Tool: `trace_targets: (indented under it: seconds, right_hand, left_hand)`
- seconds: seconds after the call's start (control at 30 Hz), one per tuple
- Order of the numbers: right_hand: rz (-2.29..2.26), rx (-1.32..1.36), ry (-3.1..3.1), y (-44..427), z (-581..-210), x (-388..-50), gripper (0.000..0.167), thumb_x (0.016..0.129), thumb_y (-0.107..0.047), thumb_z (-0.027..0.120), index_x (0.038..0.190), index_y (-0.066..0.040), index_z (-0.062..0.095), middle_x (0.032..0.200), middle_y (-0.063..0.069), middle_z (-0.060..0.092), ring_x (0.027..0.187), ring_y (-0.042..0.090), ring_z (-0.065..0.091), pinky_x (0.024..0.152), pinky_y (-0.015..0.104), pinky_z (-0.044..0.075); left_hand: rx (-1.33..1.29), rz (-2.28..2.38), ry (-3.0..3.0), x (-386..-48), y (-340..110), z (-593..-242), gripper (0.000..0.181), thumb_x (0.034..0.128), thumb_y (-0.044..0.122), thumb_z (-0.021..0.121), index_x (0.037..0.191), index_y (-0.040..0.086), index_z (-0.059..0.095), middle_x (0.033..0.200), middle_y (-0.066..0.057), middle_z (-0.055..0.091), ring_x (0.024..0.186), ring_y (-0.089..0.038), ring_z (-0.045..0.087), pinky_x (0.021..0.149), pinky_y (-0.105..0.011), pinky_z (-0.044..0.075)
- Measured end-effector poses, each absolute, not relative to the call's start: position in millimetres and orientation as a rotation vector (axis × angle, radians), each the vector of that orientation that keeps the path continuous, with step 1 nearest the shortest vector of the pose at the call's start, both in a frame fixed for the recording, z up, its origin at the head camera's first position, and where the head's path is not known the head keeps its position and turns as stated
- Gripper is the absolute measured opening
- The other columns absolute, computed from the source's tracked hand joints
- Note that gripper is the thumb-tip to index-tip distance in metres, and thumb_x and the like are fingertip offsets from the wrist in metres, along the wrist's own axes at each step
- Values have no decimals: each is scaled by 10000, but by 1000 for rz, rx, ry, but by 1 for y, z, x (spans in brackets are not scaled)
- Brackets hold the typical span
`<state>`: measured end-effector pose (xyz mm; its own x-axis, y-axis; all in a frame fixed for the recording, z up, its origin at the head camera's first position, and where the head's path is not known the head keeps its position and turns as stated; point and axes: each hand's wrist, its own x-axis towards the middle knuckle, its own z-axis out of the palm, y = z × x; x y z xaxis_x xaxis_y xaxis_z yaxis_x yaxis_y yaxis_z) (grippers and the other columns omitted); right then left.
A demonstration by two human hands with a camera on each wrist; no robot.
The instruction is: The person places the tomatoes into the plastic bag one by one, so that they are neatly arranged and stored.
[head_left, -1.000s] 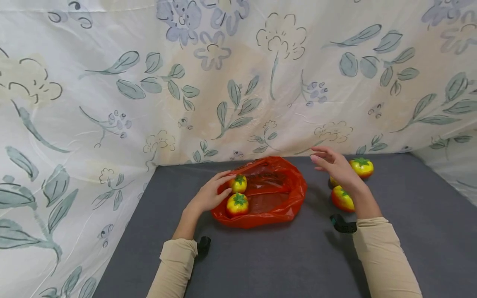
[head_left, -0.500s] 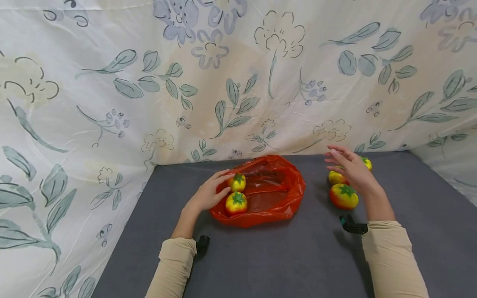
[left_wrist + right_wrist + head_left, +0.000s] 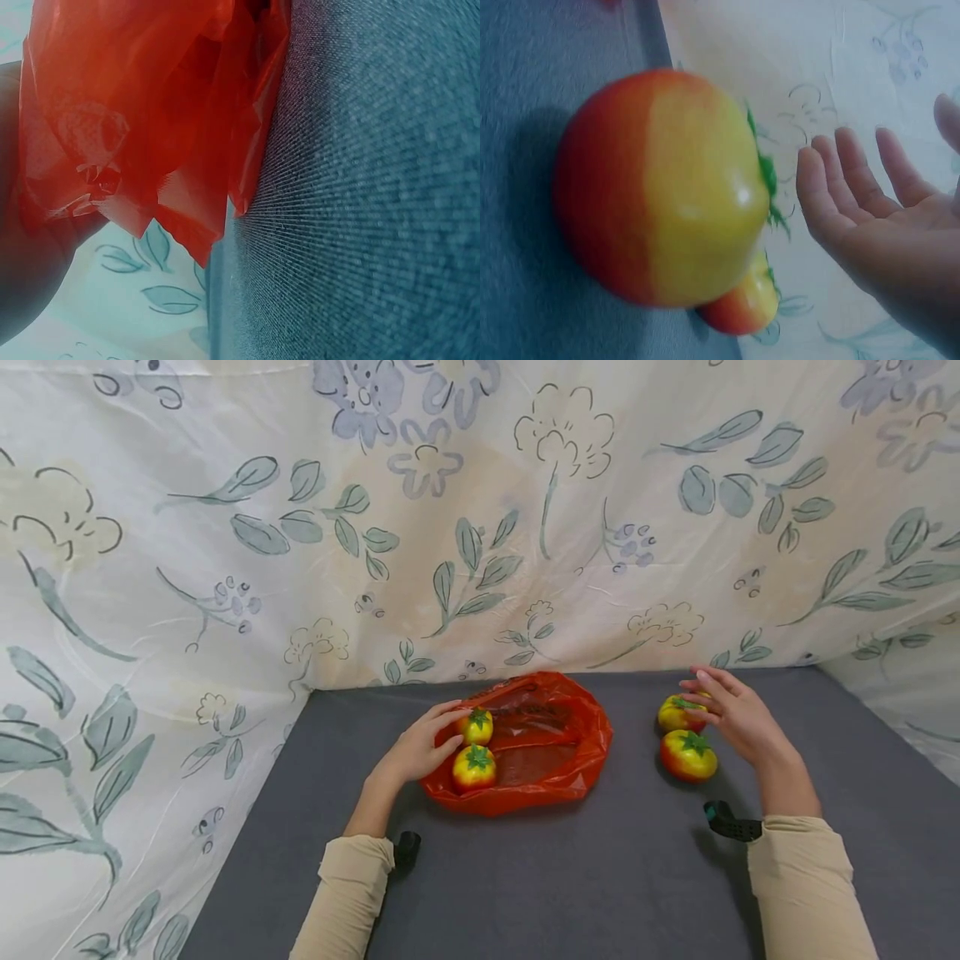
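Note:
In the head view my left hand (image 3: 415,747) lies over the left rim of a red plastic bag (image 3: 558,785), fingers and thumb hooked over its edge. The bag hides part of that hand in the left wrist view. Inside the bag, by the fingertips, are two red-and-yellow artificial fruits, a smaller one (image 3: 478,727) behind a larger one (image 3: 474,768), each with a green leafy top. My right hand (image 3: 742,714) hovers with spread fingers beside a near fruit (image 3: 688,756) and a far fruit (image 3: 677,714) on the table. In the right wrist view its fingers hold nothing.
Grey cloth (image 3: 555,885) covers the table. A pale floral sheet (image 3: 450,527) rises behind it and along the sides. Both wrists carry a dark camera, such as the right wrist camera (image 3: 731,822).
My right hand has moved to the right, away from the bag, uncovering the near and far fruits. A third fruit behind it is now almost hidden. The left hand stays on the bag.

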<state>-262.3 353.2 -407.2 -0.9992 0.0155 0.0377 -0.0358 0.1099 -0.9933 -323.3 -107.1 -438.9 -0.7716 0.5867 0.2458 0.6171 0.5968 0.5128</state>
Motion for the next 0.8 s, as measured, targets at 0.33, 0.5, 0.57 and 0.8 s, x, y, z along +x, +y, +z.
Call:
trace_targets:
  seconds: [0.33,0.5,0.57,0.8]
  right_hand:
    - [1944,-116,-2504,371,-418,-262,779,995,-474,353,1499,42,60,1461,315,202,1148,232,442,824,211,485]
    - [1898,-145,-2593,381,-427,-263,791,995,-488,344,1504,32,37,1463,329,205,1181,267,426,899,309,468]
    - [1871,-170,-2615,384,-431,-263,790,990,-495,363,1508,21,63,1442,317,260,1186,280,437,932,370,455]
    - [1878,-153,-2712,381,-432,-258,848,987,-521,355,1489,68,9,1442,343,222,1295,457,286,1039,546,306]
  left_hand:
    - [-1025,-907,-2774,-325,-107,-440,472,921,173,635,1377,131,521,1472,-76,377,1310,-288,390,1021,-517,355]
    - [-1028,-906,-2769,-325,-107,-440,468,921,181,636,1372,125,525,1469,-82,382,1304,-290,398,1018,-512,361]
    - [-1031,-908,-2767,-325,-107,-440,467,921,180,635,1371,121,526,1469,-85,382,1305,-292,397,1019,-511,360]
    - [-1045,-905,-2766,-324,-107,-440,468,924,180,629,1374,112,520,1468,-96,382,1307,-299,392,1022,-514,355]
